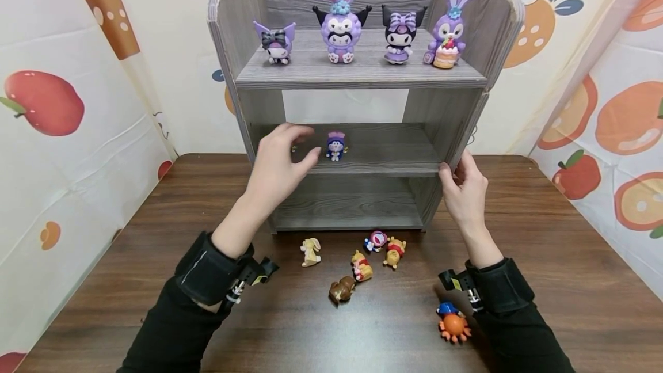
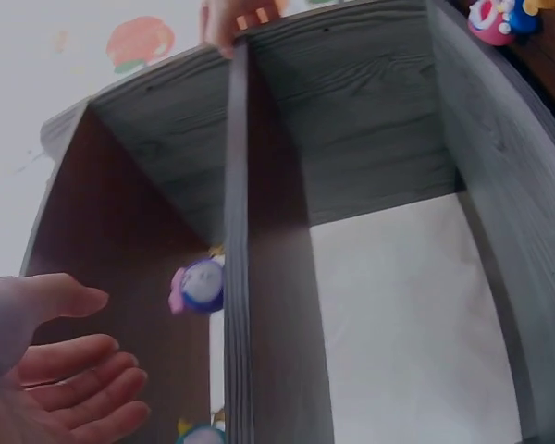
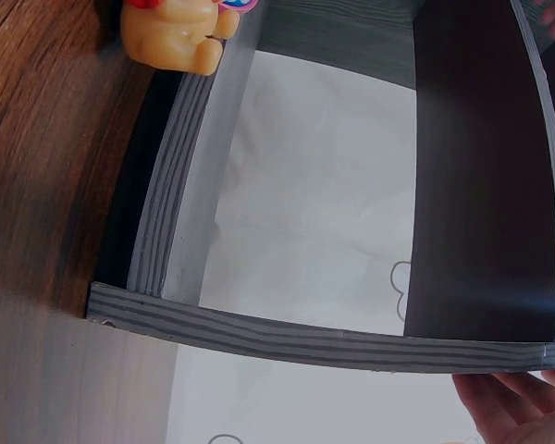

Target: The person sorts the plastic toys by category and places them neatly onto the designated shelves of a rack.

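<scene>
My left hand [image 1: 279,163] is in front of the middle board of a grey wooden shelf [image 1: 357,82], its fingers relaxed and holding nothing. Just right of its thumb, a small blue figurine with a pink top [image 1: 335,147] stands on that board. Another small figurine [image 2: 202,435] shows at the bottom of the left wrist view; in the head view the left hand mostly covers it. With my right hand [image 1: 464,191] I grip the shelf's right side panel, thumb at the front edge and fingers round the outer side [image 3: 504,407].
Purple figurines, among them a rabbit with a cake [image 1: 448,39], line the top board. On the brown table [image 1: 248,327] before the shelf lie a cream figurine [image 1: 310,252], yellow bears [image 1: 395,252], a brown figurine [image 1: 342,290] and a pink-and-blue one [image 1: 376,240]. An orange crab figurine [image 1: 453,326] lies near the right forearm.
</scene>
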Tool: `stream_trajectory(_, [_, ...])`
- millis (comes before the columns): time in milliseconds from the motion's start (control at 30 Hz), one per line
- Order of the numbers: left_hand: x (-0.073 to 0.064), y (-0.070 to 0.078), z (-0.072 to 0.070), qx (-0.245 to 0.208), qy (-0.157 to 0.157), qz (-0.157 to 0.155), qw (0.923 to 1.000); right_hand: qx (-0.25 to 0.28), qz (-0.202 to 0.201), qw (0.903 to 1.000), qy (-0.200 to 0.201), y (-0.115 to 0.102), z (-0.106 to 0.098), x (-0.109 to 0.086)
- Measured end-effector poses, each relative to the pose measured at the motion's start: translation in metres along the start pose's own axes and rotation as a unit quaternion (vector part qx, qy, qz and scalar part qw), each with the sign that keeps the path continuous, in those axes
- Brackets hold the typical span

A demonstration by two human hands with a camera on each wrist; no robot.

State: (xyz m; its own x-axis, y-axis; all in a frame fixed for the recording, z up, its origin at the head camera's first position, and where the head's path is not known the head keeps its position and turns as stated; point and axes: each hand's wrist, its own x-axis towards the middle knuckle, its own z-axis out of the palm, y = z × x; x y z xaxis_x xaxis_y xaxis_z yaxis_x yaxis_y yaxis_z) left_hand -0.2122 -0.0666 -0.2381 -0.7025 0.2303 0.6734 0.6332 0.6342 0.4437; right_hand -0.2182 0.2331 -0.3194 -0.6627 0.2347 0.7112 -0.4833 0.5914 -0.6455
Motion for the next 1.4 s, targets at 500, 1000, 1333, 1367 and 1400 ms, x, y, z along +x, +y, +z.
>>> stream_trajectory(500, [-0.033, -0.034, 0.007, -0.111, 0.347, 0.048, 0.9302, -0.001, -0.002, 1.0000, -0.002, 0.000, 0.000, 0.000])
stream_trajectory(1000, [-0.046, -0.036, 0.019, -0.209, 0.290, -0.115, 0.9268, 0.010, 0.000, 0.9999, -0.005, -0.004, -0.001, -0.001])
stream_trajectory(1333, [-0.047, -0.046, 0.028, -0.252, 0.261, -0.140, 0.9214, 0.000, -0.002, 1.0000, -0.001, -0.001, 0.000, 0.000])
stream_trajectory(1367, [-0.047, -0.046, 0.028, -0.254, 0.258, -0.139, 0.9215, 0.001, -0.002, 1.0000, -0.002, -0.001, 0.000, 0.000])
stream_trajectory(1400, [-0.048, -0.046, 0.029, -0.255, 0.255, -0.140, 0.9221, 0.001, -0.002, 1.0000, -0.002, -0.001, 0.000, 0.000])
